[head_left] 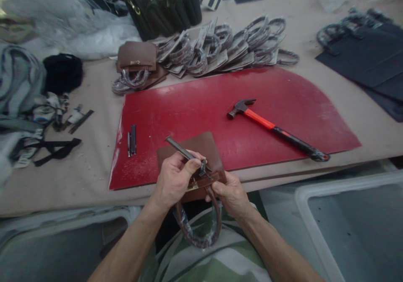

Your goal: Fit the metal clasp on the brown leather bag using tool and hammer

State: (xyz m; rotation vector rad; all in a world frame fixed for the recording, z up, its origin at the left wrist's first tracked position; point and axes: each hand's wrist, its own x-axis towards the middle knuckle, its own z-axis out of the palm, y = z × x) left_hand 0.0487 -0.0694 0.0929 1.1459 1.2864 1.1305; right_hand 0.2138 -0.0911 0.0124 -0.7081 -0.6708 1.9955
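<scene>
A brown leather bag panel (201,147) lies at the near edge of a red cutting mat (195,105), its plastic-wrapped loop handle (198,235) hanging over the table edge toward my lap. My left hand (173,179) is closed round a thin dark metal tool (179,147), its tip at the brass fitting on the panel's near edge. Pinching the panel and handle base beside that fitting is my right hand (231,193).
A hammer with an orange and black handle (273,126) lies on the mat to the right. Two small dark tools (131,140) rest on the mat's left. Stacks of wrapped handles (220,46), brown panels (137,57), dark panels (368,55) and plastic bins (352,223) surround.
</scene>
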